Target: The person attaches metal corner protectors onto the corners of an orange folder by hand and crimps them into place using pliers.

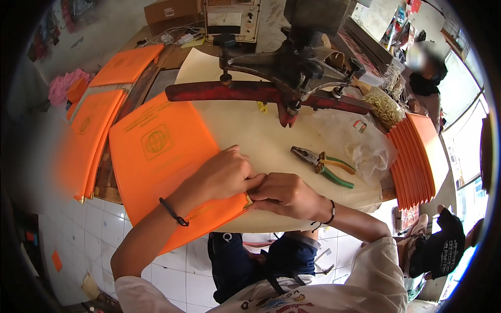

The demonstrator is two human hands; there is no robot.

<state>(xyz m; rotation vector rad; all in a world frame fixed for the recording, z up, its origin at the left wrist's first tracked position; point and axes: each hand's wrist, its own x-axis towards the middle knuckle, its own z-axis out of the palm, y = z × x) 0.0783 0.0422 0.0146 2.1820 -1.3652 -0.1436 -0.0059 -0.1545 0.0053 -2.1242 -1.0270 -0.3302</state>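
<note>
Item, nearest: one orange folder (172, 169), printed side up, slanting across the left of a cream-covered worktop (261, 141) and overhanging its front edge — a placement that seems to bring one corner in front of the person, where both hands can meet. Right hand (288, 195): thumb and fingers closed in a pinch on that corner, beside a brass-coloured corner piece (249, 201), probably to keep the edge firm. Left hand (228, 171): curled low over the folder, thumb against the right hand, apparently steadying the sheet; what its fingertips grip is hidden, so one cannot tell. One pair of pliers (317, 162), green and orange handles, lying loose just beyond the right hand, handles pointing rightward, presumably for easy reach. One clear plastic bag (360, 148), crumpled, to the right. One row of orange folders (415, 161) at far right, fanned upright, likely to save room; another pile (91, 133) at left, flat — out of the working area. Beyond: a press (271, 93) with a red bar spanning the worktop; at the back, a metered box (232, 23) and a carton (169, 15).
</note>
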